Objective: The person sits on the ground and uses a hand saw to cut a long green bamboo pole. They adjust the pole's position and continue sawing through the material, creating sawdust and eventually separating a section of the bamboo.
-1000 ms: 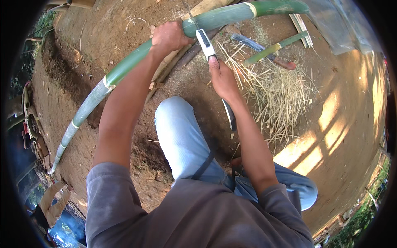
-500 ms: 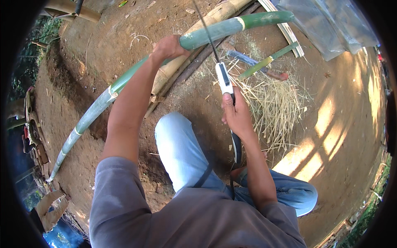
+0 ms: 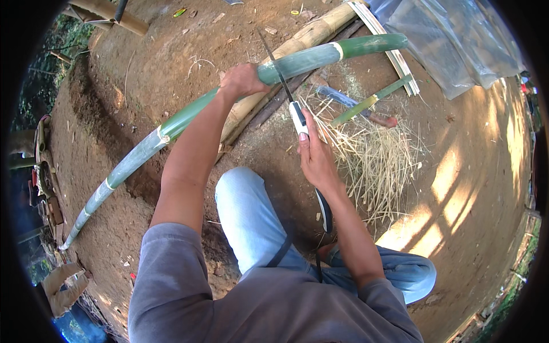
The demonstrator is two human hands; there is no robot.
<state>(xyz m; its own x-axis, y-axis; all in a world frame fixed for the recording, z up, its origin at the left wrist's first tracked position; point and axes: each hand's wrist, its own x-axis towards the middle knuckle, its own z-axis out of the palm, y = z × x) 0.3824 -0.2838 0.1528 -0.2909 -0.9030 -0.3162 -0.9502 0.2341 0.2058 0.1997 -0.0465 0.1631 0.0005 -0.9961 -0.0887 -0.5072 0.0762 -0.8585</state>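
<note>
A long green bamboo pole (image 3: 303, 62) slants from the far right down to the ground at the left. My left hand (image 3: 245, 81) is wrapped round its upper part. In my right hand (image 3: 316, 157) is a pruning saw (image 3: 297, 117) with a white and black handle. Its thin dark blade crosses the pole just right of my left hand, its tip showing beyond the far side. Whether the teeth have cut into the bamboo, I cannot tell.
Under the green pole lies a thick yellowish bamboo log (image 3: 311, 30). Right of the saw are a pile of thin shavings (image 3: 383, 171), a short bamboo piece (image 3: 372, 100) and a knife-like tool with a wooden handle (image 3: 383, 120). Pale strips (image 3: 394, 57) and clear plastic sheeting (image 3: 457, 46) lie at the far right.
My right hand has drawn the saw back toward me, bringing the blade's tip into view. My left hand still grips the pole; both sit slightly lower in the picture.
</note>
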